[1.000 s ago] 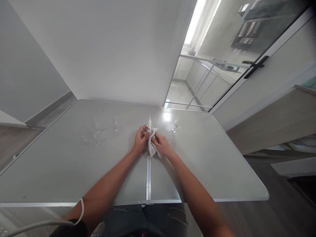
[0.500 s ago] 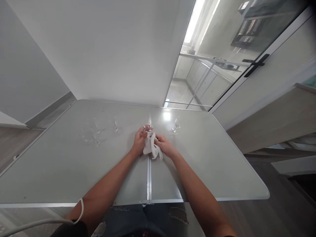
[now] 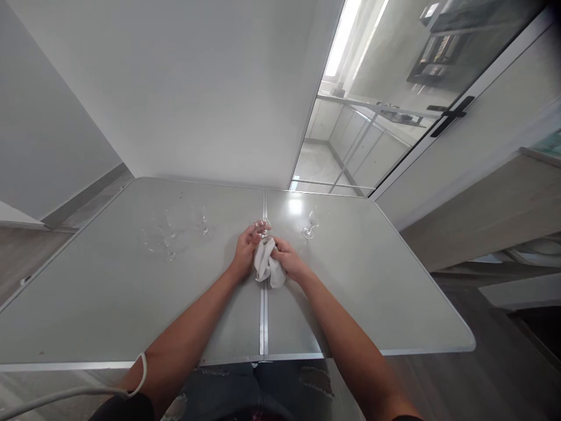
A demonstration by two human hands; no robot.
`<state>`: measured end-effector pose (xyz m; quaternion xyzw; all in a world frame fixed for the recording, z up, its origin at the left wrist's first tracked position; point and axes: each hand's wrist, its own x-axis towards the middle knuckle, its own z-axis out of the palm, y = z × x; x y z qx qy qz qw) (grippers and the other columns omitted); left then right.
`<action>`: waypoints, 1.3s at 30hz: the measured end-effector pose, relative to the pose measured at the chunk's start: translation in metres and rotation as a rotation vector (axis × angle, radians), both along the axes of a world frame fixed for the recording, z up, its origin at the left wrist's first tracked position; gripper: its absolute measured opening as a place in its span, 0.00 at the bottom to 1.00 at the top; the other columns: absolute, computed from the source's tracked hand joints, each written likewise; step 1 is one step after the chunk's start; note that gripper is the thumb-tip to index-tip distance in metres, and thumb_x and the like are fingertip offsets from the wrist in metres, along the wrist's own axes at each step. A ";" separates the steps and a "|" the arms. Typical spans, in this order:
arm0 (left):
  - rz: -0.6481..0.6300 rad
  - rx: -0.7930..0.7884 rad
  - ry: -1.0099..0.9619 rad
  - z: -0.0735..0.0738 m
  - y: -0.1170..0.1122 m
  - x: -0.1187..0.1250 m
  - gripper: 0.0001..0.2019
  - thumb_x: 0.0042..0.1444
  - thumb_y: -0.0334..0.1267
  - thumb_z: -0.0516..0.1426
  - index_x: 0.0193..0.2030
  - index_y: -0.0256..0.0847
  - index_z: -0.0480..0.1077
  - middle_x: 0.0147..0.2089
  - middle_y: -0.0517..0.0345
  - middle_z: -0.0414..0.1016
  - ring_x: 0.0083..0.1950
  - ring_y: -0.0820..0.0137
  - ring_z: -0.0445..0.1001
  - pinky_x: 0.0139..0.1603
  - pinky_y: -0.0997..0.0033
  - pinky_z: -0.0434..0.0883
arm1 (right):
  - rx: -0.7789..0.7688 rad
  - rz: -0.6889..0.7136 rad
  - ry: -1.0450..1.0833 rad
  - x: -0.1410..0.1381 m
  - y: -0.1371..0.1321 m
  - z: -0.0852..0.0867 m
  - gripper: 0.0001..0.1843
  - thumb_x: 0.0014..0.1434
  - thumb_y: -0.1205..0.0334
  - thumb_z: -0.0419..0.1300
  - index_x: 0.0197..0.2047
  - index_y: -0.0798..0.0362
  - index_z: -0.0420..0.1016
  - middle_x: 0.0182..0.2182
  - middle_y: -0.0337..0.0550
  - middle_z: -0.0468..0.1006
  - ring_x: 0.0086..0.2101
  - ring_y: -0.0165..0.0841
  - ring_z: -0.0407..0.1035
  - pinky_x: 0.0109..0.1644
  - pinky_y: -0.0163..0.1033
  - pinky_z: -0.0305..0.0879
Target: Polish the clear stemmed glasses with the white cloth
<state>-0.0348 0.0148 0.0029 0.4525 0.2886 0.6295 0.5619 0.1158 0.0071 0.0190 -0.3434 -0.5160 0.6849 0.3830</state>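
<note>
Over the table's centre seam, my left hand (image 3: 246,247) is closed around a clear stemmed glass (image 3: 264,224), its fingers covering part of it. My right hand (image 3: 288,257) grips a white cloth (image 3: 269,266) pressed up against the near end of that glass, and the cloth's loose folds hang toward me. The cloth hides the part of the glass that it touches. To the right, another clear stemmed glass (image 3: 310,223) stands on its foot.
Several clear glasses, among them one stemmed glass (image 3: 204,221), stand on the left half of the pale table (image 3: 109,304). A white wall (image 3: 210,105) rises behind the far edge. A glass door with a black handle (image 3: 453,116) is at the right. A white cable (image 3: 87,393) crosses my left forearm.
The cloth's folds have shifted and bunched lower and a little left as my right hand moved slightly. My left hand still holds the glass in nearly the same place.
</note>
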 end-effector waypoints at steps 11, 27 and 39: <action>0.172 0.115 0.165 -0.004 0.004 0.000 0.28 0.58 0.54 0.64 0.60 0.41 0.73 0.57 0.44 0.76 0.57 0.58 0.73 0.59 0.59 0.69 | 0.635 -0.312 -0.708 0.001 0.006 -0.001 0.03 0.58 0.62 0.55 0.35 0.51 0.69 0.26 0.40 0.71 0.31 0.36 0.64 0.45 0.43 0.62; 0.142 0.096 0.105 -0.006 0.007 -0.001 0.29 0.54 0.54 0.67 0.58 0.40 0.73 0.56 0.43 0.77 0.56 0.58 0.74 0.58 0.58 0.70 | 0.672 -0.288 -0.771 0.002 0.006 0.000 0.03 0.58 0.63 0.54 0.34 0.51 0.68 0.26 0.40 0.71 0.30 0.35 0.63 0.45 0.41 0.61; -0.048 0.027 -0.024 0.001 -0.001 0.001 0.32 0.53 0.59 0.65 0.57 0.38 0.75 0.54 0.40 0.78 0.54 0.57 0.76 0.57 0.59 0.70 | -0.258 0.240 0.185 0.017 0.003 0.010 0.13 0.50 0.53 0.66 0.32 0.52 0.71 0.18 0.34 0.65 0.19 0.31 0.58 0.26 0.39 0.59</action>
